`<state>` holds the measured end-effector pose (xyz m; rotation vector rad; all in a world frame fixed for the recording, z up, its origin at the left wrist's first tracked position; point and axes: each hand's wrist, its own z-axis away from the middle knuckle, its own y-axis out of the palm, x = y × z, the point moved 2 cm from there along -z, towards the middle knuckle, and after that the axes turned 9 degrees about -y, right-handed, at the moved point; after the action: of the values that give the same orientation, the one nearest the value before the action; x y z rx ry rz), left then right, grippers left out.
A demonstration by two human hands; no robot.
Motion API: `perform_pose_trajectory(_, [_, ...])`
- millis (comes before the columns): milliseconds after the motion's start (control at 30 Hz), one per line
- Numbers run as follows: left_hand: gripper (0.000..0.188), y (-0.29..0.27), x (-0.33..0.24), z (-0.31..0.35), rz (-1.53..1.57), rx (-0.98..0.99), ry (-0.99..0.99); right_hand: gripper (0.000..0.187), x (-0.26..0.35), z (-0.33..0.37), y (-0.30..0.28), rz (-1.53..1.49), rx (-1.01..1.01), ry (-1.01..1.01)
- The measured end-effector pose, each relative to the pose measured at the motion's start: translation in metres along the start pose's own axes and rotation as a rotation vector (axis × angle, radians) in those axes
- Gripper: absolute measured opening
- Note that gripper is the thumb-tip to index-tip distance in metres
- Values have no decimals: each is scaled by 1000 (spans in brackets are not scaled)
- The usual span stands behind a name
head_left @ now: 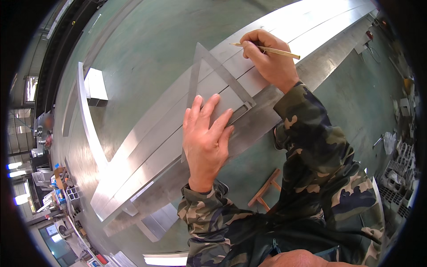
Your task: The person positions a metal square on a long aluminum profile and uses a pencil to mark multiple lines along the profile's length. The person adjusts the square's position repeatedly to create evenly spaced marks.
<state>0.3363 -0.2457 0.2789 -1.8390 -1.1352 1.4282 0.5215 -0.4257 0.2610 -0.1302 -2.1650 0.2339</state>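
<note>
Long silvery metal strips [153,127] lie side by side, running from the lower left to the upper right. Across them rests a flat metal triangle square [227,80], its tip pointing away from me. My left hand [205,144] lies over the square's near left part, fingers stretched and spread, pressing down and hiding some of it. A wooden pencil [281,52] sits pinched in my right hand [272,66], above the strips to the right of the square. The pencil's point aims left; whether it touches metal I cannot tell.
A wooden stool or trestle part [265,189] stands on the green floor near my feet. Curved metal strips [89,120] and a box-shaped metal piece [96,84] are at the left. Grey crates or racks [400,167] line the right; cluttered shelving [62,187] fills the far left.
</note>
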Motion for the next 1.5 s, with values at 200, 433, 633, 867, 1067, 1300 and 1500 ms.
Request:
perform_pose_trajectory(200, [38,-5,6,4,0,30,-17,16,10,4,8,31,-2,-17])
perform_pose_trajectory(433, [38,-7,3,3,2,40,-10,14,11,5,5,43,-20,-47])
perform_pose_trajectory(633, [38,-9,4,4,4,44,-16,14,11,5,6,53,-17,-73])
perform_pose_trajectory(867, [38,-13,5,5,8,47,-20,15,15,6,7,76,-1,-68])
perform_pose_trajectory(1067, [38,-13,5,6,8,27,-17,15,15,6,9,83,-2,-80])
perform_pose_trajectory(1300, [40,-11,7,7,23,9,-23,17,13,7,8,130,54,-96])
perform_pose_trajectory(1500, [42,-14,9,8,24,9,-26,17,16,8,11,141,57,-97])
